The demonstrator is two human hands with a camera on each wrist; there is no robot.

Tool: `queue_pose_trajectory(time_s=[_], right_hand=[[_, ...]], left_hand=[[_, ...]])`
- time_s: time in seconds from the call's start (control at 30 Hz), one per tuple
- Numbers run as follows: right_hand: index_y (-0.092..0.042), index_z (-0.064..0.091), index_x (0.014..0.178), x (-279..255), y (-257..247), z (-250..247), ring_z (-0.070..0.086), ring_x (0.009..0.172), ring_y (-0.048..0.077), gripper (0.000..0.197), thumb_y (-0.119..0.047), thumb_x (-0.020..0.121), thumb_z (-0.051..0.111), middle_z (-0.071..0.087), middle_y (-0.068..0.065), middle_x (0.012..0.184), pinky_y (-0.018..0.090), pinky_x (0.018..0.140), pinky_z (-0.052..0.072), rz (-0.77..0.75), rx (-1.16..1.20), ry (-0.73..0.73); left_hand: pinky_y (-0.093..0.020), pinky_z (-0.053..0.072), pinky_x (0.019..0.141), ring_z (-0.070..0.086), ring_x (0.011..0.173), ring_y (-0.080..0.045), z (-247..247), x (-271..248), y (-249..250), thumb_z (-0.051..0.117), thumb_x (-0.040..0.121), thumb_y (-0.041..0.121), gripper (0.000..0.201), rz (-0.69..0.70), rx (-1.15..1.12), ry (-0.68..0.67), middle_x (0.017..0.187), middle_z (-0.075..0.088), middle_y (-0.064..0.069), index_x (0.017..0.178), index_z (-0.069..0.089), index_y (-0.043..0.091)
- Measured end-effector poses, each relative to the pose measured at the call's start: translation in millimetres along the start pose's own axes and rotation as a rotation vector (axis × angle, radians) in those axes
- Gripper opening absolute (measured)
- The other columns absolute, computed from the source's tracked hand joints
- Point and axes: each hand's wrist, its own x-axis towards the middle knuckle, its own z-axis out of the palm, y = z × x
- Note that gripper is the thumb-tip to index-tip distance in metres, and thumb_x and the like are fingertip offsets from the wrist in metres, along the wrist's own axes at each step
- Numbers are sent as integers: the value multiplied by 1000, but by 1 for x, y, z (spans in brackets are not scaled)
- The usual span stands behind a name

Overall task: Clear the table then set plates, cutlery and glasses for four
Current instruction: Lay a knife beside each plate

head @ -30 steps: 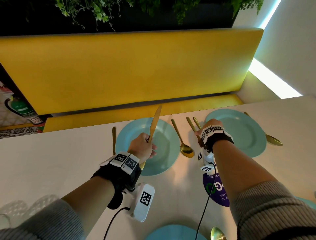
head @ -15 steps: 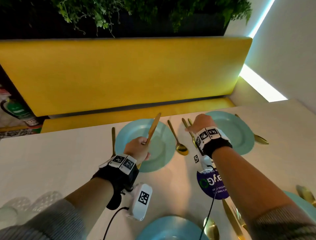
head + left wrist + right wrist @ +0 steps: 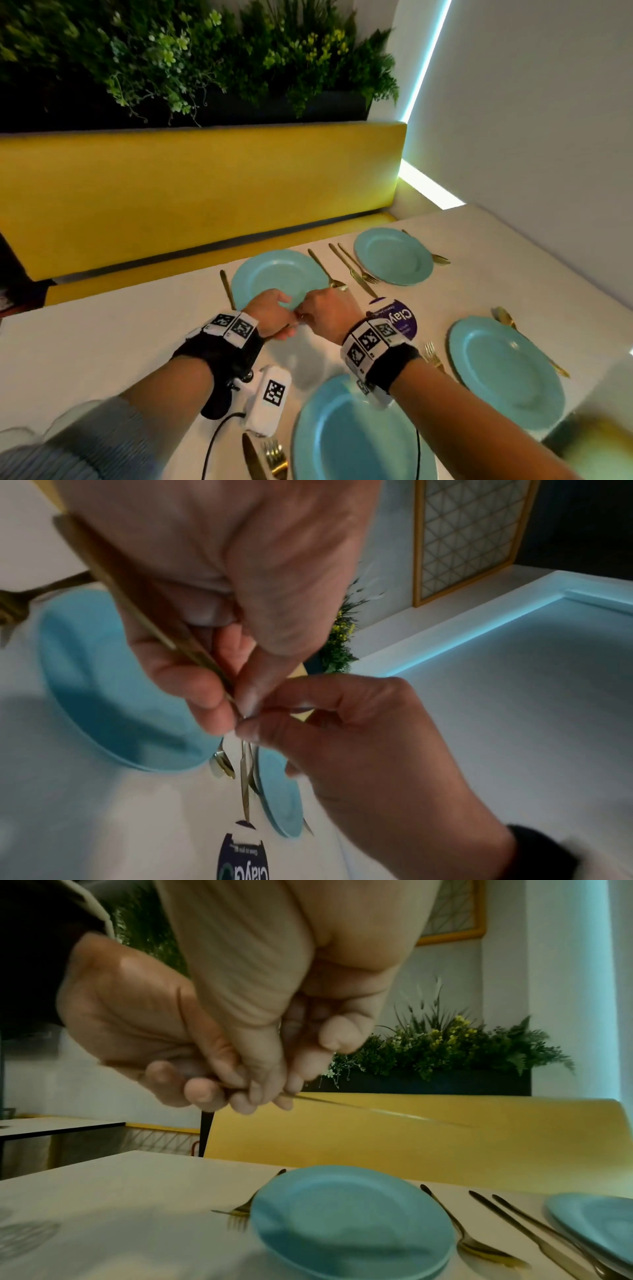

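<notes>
Both hands meet just above the table, in front of the far-left blue plate (image 3: 277, 274). My left hand (image 3: 274, 315) grips a gold knife (image 3: 137, 610) by its handle, fingers curled round it. My right hand (image 3: 322, 317) pinches the same knife (image 3: 377, 1110) close to the left fingertips (image 3: 209, 696). The blade sticks out level to the right in the right wrist view. Three more blue plates lie at the far right (image 3: 394, 255), near right (image 3: 503, 370) and near edge (image 3: 359, 431). In the head view the hands hide most of the knife.
Gold cutlery lies beside the plates: a fork (image 3: 226, 287), a spoon (image 3: 325, 270), a knife and fork pair (image 3: 356, 270), and more by the near plates. A purple sticker (image 3: 397, 318) marks the table's middle. A yellow bench (image 3: 191, 192) runs behind. Blurred glass (image 3: 599, 428) stands at the bottom right.
My left hand brought the raised knife down and back toward me. My right hand left the cutlery by the far-right plate, moved left and took hold of the knife too.
</notes>
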Motion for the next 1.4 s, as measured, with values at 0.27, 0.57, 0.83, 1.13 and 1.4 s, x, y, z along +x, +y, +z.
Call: queue_pose_trajectory(time_s=[0.27,0.57,0.83,1.13,1.4], right_hand=[[-19,67,115,-60,-99,15,57,111,25,33,-37,93,50,64,5,115,34,84,47,105,79,-5],[-23,69,109,-58,-151,32,57,107,22,24,-31,92,53,65,1,111,32,84,47,232,220,64],[-9,73,103,23,-128,42,63,104,21,27,-28,87,62,70,6,108,32,92,52,528,462,-91],[-3,62,113,125,-124,82,61,110,23,29,-20,89,60,64,8,118,22,75,44,582,392,-247],[-6,56,122,178,-126,94,62,108,23,31,-22,96,47,63,11,119,24,78,47,570,301,-253]], left_hand=[[-16,37,38,53,43,-8,-33,-85,-47,48,82,-4,59,35,267,-171,65,58,-6,139,31,6],[-28,47,83,61,99,-23,-77,-118,-70,55,87,19,27,117,339,41,107,63,-4,113,57,15],[-34,49,94,62,104,-30,-133,-83,-70,49,92,24,19,81,147,373,99,68,-11,84,64,14],[-41,50,99,61,112,-30,-174,-31,-82,47,90,17,23,-32,43,440,118,67,-8,103,65,14],[-40,51,97,63,108,-31,-192,5,-92,47,90,16,15,-78,-2,467,113,68,-9,79,56,21]])
